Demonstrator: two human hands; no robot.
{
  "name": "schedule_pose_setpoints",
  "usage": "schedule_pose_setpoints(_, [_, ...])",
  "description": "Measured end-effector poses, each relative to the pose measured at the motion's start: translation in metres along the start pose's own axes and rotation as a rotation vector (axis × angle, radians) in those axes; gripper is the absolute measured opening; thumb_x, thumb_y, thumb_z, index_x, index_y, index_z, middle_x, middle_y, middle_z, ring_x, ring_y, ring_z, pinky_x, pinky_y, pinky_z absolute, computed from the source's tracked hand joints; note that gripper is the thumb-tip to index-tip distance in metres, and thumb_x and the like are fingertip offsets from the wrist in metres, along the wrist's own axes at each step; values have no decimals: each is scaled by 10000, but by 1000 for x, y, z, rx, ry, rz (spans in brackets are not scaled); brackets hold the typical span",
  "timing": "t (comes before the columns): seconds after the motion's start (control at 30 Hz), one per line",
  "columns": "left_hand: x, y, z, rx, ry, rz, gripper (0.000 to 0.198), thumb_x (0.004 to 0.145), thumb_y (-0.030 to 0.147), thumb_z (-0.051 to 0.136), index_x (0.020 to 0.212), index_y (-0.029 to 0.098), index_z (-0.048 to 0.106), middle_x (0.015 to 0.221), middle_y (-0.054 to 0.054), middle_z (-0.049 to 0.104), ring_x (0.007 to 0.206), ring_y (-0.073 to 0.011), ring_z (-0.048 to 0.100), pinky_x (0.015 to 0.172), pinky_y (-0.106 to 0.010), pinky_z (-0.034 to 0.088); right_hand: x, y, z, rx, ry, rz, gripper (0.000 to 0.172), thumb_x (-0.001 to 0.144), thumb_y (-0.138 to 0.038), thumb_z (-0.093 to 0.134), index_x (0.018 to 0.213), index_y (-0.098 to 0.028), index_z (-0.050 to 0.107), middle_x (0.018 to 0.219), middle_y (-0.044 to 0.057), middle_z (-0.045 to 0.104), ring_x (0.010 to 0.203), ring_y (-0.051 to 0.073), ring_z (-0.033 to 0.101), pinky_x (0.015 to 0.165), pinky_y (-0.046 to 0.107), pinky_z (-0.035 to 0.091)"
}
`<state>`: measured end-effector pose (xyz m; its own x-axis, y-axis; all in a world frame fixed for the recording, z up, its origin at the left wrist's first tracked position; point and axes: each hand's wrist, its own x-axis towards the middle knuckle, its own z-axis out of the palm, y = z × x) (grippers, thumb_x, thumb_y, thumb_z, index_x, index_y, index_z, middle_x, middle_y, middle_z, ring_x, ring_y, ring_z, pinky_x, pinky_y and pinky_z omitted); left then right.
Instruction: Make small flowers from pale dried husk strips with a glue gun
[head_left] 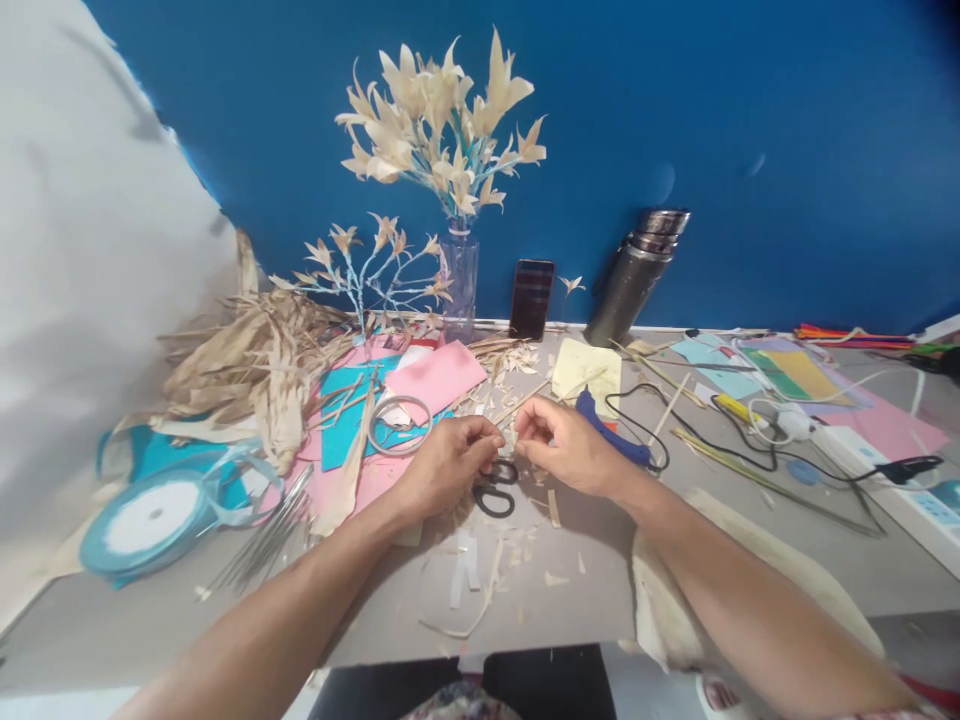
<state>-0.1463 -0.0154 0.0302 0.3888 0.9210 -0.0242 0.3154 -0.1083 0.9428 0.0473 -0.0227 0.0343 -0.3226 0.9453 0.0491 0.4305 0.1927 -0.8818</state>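
My left hand (pixel 448 462) and my right hand (pixel 564 446) meet over the middle of the grey table (pixel 750 540). Both are closed in a pinch on a small pale strip of dried husk (pixel 512 432) held between their fingertips. Black-handled scissors (pixel 495 488) lie on the table just under the hands. Pale husk scraps (pixel 517 550) are scattered in front of them.
A pile of dried husks (pixel 247 370), a blue ribbon spool (pixel 150 520), wire rods (pixel 262 540), a tape ring (pixel 400 424) and coloured paper (pixel 435 378) lie left. A vase of husk flowers (pixel 459 280), a phone (pixel 532 298) and a steel flask (pixel 637 275) stand at the blue wall. A blue glue gun (pixel 615 435), cables and a power strip (pixel 892 480) lie right.
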Motion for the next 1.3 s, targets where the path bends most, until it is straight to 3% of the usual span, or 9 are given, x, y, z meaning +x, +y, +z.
schedule_pose_setpoints(0.1, [4,-1,-3,-101,64,-44,161,801,292,590,782,161,682,568,19,596,514,-120,526,518,-223,389,1,0,-1,49,33,-1,106,772,-176,609,857,-193,549,694,-42,571,584,104,521,537,216,424])
schedule_pose_setpoints(0.2, [6,-1,-7,-145,115,-38,153,771,304,628,746,154,646,550,26,577,488,-105,491,503,-215,375,1,-1,-2,68,37,-10,90,777,-188,615,862,-181,588,730,-23,604,623,107,538,573,221,436])
schedule_pose_setpoints(0.43, [4,2,-7,-139,73,-9,180,781,316,623,688,162,626,544,27,567,497,-99,491,508,-209,375,1,-1,-4,67,14,-14,86,803,-191,601,880,-181,639,774,-7,667,649,119,579,582,225,441])
schedule_pose_setpoints(0.67, [1,2,-4,-158,-35,-15,128,765,274,624,716,158,646,555,27,562,508,-101,499,506,-209,373,1,1,-6,-135,54,-112,142,866,-159,540,876,-195,677,813,12,716,751,161,641,696,277,472])
schedule_pose_setpoints(0.83, [1,3,-3,-186,6,-31,130,753,272,621,680,165,613,541,31,549,496,-102,497,503,-212,369,0,4,-2,-363,328,-339,193,893,-126,518,932,-208,688,937,70,719,879,208,659,794,331,493])
schedule_pose_setpoints(0.9, [1,2,-3,-175,21,-34,134,751,277,622,679,164,614,535,31,546,492,-102,489,500,-213,362,-2,4,0,-442,380,-442,167,903,-149,541,939,-211,692,927,82,706,880,215,649,790,334,496])
schedule_pose_setpoints(1.1, [0,-2,1,-167,16,-36,180,768,312,624,661,168,604,519,37,537,476,-96,463,479,-207,340,-8,2,11,-688,312,-537,196,909,-149,541,951,-216,721,887,82,703,830,212,624,721,319,461])
schedule_pose_setpoints(1.3, [0,0,1,-214,-45,-58,203,762,339,651,679,160,603,514,38,537,473,-90,464,481,-203,339,-6,2,16,-665,348,-478,160,815,-127,598,805,-223,726,816,52,700,780,191,624,681,293,434])
